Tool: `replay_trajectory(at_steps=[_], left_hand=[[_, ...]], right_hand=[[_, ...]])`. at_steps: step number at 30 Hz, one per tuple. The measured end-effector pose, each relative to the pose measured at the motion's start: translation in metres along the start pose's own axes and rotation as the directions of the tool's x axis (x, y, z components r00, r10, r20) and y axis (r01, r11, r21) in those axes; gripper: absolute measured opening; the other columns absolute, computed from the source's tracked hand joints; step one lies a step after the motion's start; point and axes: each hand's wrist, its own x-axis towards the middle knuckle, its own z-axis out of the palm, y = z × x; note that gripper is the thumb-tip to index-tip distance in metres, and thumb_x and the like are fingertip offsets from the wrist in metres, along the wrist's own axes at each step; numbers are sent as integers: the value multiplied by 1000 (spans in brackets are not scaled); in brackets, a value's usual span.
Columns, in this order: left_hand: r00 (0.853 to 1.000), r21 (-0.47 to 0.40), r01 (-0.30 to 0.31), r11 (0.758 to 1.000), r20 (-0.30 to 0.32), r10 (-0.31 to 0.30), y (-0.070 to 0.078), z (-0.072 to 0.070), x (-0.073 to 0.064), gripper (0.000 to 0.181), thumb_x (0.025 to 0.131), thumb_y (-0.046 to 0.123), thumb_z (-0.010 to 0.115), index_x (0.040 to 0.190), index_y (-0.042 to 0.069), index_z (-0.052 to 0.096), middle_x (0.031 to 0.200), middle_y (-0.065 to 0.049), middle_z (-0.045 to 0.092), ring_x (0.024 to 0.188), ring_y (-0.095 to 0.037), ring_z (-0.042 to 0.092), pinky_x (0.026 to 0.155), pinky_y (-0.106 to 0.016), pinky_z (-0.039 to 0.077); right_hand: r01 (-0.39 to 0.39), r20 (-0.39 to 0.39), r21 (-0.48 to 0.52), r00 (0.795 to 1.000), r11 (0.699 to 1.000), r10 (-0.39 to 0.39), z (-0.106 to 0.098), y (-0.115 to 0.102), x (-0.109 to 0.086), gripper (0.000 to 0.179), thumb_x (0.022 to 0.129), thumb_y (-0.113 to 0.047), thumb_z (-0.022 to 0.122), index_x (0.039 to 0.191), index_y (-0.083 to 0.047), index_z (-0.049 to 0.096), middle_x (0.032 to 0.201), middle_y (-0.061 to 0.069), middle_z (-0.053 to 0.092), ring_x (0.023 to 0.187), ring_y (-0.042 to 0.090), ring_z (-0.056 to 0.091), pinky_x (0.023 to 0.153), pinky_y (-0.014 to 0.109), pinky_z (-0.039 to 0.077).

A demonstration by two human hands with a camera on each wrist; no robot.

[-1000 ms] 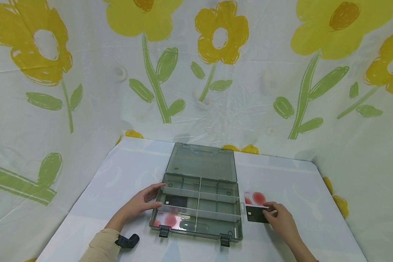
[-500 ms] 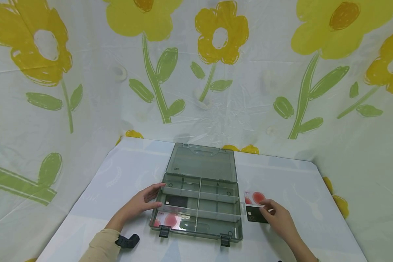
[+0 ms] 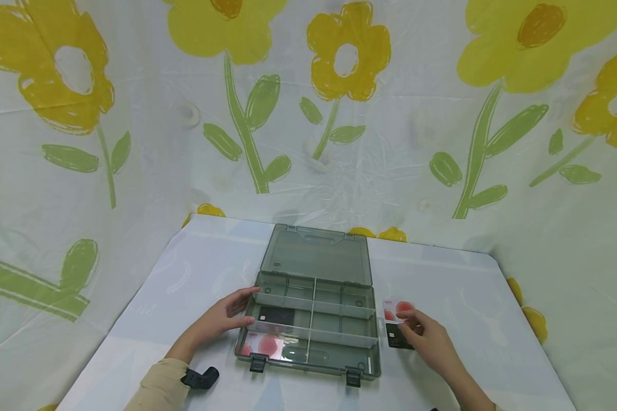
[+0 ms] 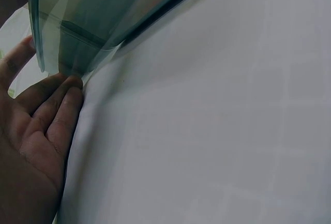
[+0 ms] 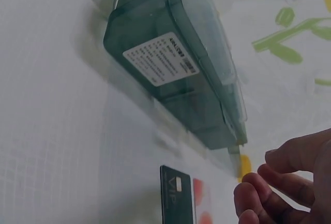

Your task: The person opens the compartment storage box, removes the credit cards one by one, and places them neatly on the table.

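A grey-green transparent compartment box lies on the table, its lid folded back. My left hand rests against its left side, fingers fairly straight and touching the wall, as the left wrist view also shows. Inside the left column, a black card lies in the middle row and a white card with red circles in the front row. Right of the box, a black VIP card lies beside another red-circle card. Above these two hovers my right hand, fingers loosely bent around nothing.
Dividers split the box into several compartments, and two dark latches stick out at its front. A black strap-like piece is by the left sleeve. Behind the table hangs a flower-printed curtain.
My right hand has shifted left over the two loose cards and covers more of them. The box, the cards and my left hand stay where they were.
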Motion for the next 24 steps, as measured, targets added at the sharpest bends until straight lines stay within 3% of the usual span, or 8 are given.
replay_trajectory(at_steps=[10, 19, 24], left_hand=[[1000, -13, -27, 1000, 13, 27, -2, 0, 1, 70, 95, 19, 75, 155, 13, 40, 161, -17, 36, 149, -42, 29, 121, -50, 28], [1000, -5, -12, 1000, 5, 12, -2, 0, 1, 71, 94, 20, 75, 155, 13, 41, 160, -16, 37, 149, -41, 31, 121, -49, 29], [1000, -6, -27, 1000, 10, 27, 0, 0, 1, 70, 95, 19, 75, 155, 11, 40, 160, -18, 37, 148, -43, 30, 121, -51, 29]], right_hand=[[94, -6, 79, 996, 992, -94, 10, -19, 2, 19, 95, -14, 74, 113, -9, 74, 90, -1, 69, 75, 11, 62, 60, 22, 52], [133, 51, 104, 989, 986, -139, 23, -42, 4, 19, 95, -10, 71, 113, -8, 73, 86, -3, 66, 71, 10, 59, 56, 22, 52], [202, 69, 96, 975, 975, -209, 32, -51, 5, 17, 96, -13, 71, 112, -9, 74, 88, -4, 66, 74, 9, 59, 58, 21, 53]])
